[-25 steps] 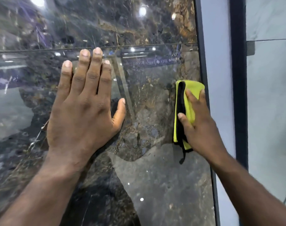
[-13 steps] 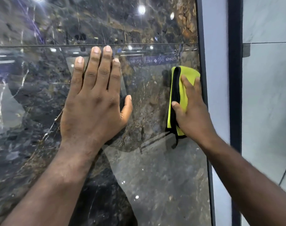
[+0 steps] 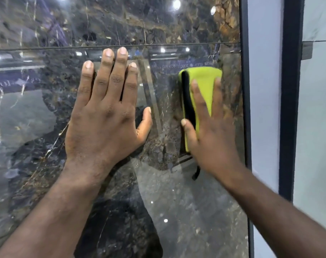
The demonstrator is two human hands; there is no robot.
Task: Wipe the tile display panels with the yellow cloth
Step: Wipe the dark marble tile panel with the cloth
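Observation:
A glossy dark marble tile panel [image 3: 46, 127] fills most of the view, with a thin horizontal joint across its upper part. My left hand [image 3: 104, 118] lies flat on it, fingers straight and pointing up. To its right, my right hand [image 3: 212, 133] presses a folded yellow cloth [image 3: 205, 81] with a black edge against the panel, near the panel's right border. The fingers lie straight over the cloth, and the thumb sits at its black edge. A short black loop of the cloth hangs below the palm.
A dark vertical frame strip [image 3: 245, 90] bounds the panel on the right. Beyond it come a pale band [image 3: 264, 90], a second dark strip [image 3: 290, 90] and a light grey tile panel [image 3: 318, 127]. Ceiling lights reflect in the dark tile.
My right hand has slid the cloth upward and a little left along the panel's right edge. My left hand stays flat on the tile; the view has shifted.

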